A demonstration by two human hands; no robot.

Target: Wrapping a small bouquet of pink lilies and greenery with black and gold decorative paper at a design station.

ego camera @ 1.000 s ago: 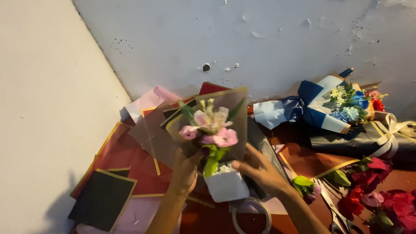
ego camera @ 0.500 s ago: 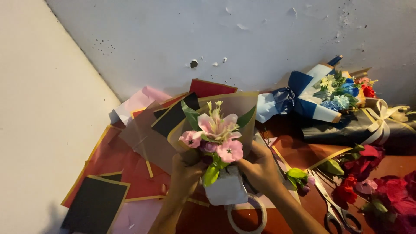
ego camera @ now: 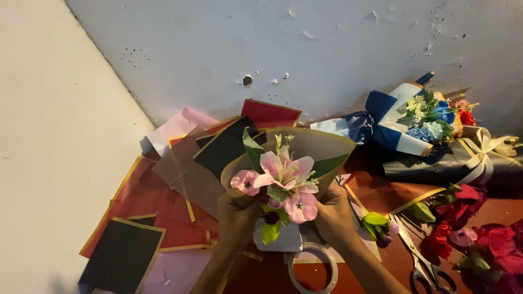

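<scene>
Both hands, left hand and right hand, squeeze a brown paper-wrapped bunch of pink flowers. A clear tape roll lies just below.

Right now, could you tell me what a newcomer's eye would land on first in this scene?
Both hands, the left hand and the right hand, clasp a pink flower bouquet in tan wrapping paper at the centre. Against the wall to the right lies a finished blue-and-white bouquet. Red and black paper sheets spread to the left, and scissors lie at the lower right.
</scene>
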